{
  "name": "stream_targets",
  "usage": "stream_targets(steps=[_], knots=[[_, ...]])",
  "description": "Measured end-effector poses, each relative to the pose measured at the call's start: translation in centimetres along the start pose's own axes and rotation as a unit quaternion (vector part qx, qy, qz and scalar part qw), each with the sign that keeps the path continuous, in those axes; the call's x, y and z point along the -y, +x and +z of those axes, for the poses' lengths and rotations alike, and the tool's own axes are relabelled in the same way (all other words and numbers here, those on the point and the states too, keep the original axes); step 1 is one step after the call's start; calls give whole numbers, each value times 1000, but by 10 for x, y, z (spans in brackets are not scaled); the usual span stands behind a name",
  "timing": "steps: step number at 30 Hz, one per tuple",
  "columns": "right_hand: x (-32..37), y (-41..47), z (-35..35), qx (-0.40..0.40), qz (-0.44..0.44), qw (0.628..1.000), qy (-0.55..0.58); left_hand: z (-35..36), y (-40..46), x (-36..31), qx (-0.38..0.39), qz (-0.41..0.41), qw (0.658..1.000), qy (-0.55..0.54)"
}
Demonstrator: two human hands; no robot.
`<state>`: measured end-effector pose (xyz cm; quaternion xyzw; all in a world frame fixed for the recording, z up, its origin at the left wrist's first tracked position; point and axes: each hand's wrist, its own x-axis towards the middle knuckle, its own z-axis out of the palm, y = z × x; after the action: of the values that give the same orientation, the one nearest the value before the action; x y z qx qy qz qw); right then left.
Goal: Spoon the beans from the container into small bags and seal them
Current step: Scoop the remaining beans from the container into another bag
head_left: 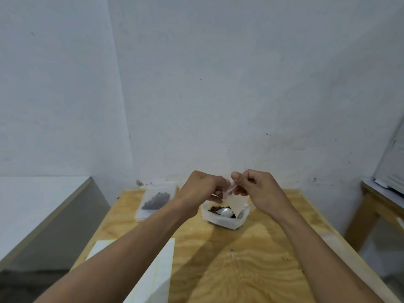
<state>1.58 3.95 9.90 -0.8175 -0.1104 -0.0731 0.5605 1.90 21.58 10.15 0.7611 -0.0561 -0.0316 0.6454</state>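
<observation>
two bare forearms reach in from below, ending in the left hand [202,189] and the right hand [256,185]. no sleeves cover them up to the frame edge. wrists and fingers carry no watch, ring or glove.

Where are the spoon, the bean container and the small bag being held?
spoon [225,212], head view, on its bowl.
bean container [220,221], head view, on its near wall.
small bag [237,204], head view, on its clear body below the hands.

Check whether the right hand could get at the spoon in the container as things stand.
Probably not yet: the right hand and left hand both pinch the small bag, which hangs over the spoon in the container.
</observation>
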Motion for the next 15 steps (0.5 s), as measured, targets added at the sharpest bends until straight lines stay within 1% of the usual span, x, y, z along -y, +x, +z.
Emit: stream_targets(steps=[1, 3, 5, 8, 10, 11, 12, 14, 15], knots=[[-1, -1, 1, 9, -2, 1000, -11, 0, 0, 0, -19, 2, 1000, 6], [-4, 1, 4, 11, -5, 999, -45, 5, 1, 3, -71, 43, 993, 79], [-7, 6, 7, 6, 1, 998, -60, 11, 1, 6, -124, 77, 979, 144], [-4, 7, 12, 3, 22, 998, -58, 11, 9, 5, -205, 93, 960, 164], [2, 5, 17, 0, 32, 999, -34, 3, 14, 0, -223, 101, 956, 158], [5, 4, 17, -6, 36, 999, -16, 0, 13, -2, -206, 108, 959, 161], [7, 5, 15, -10, 43, 999, 9, -4, 10, -5, -169, 113, 965, 164], [13, 6, 7, -5, 53, 996, 77, -13, 5, -8, -52, 126, 975, 174], [16, 6, 3, 7, 53, 993, 109, -19, 1, -8, 18, 125, 972, 198]])
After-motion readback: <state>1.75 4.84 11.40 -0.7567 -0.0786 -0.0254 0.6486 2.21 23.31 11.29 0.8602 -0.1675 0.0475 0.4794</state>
